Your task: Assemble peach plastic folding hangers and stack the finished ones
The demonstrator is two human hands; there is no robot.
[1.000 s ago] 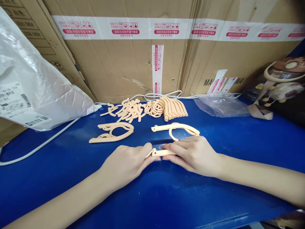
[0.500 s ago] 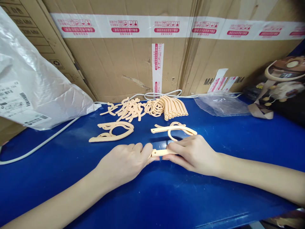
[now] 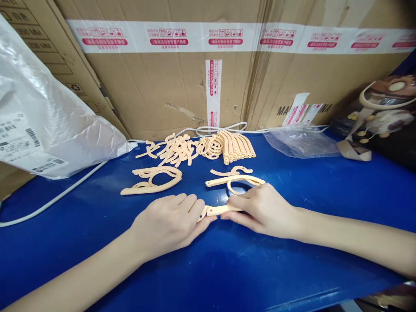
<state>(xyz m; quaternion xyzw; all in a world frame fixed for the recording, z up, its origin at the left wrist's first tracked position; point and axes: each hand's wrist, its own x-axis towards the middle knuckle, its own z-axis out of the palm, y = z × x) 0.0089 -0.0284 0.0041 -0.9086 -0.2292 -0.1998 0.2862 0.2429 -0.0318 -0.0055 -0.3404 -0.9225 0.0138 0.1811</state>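
My left hand is closed around a beige plastic hanger piece. Only its rounded end with a hole shows past my fingers. My right hand pinches a straight-ended beige hanger arm between thumb and fingers. The two pieces meet end to end between my hands, just above the blue table; whether they are joined I cannot tell. Behind my right hand lie another hanger arm, a ring piece and a hook piece. A folded beige hanger rests behind my left hand.
Farther back on the blue table are a heap of hooks and rings and a row of hanger arms. A clear plastic bag, white cable, white parcel bag and large cartons surround them.
A little more of the rounded, holed end now shows beside my left fingers. My right hand has barely moved, and the view has shifted slightly.
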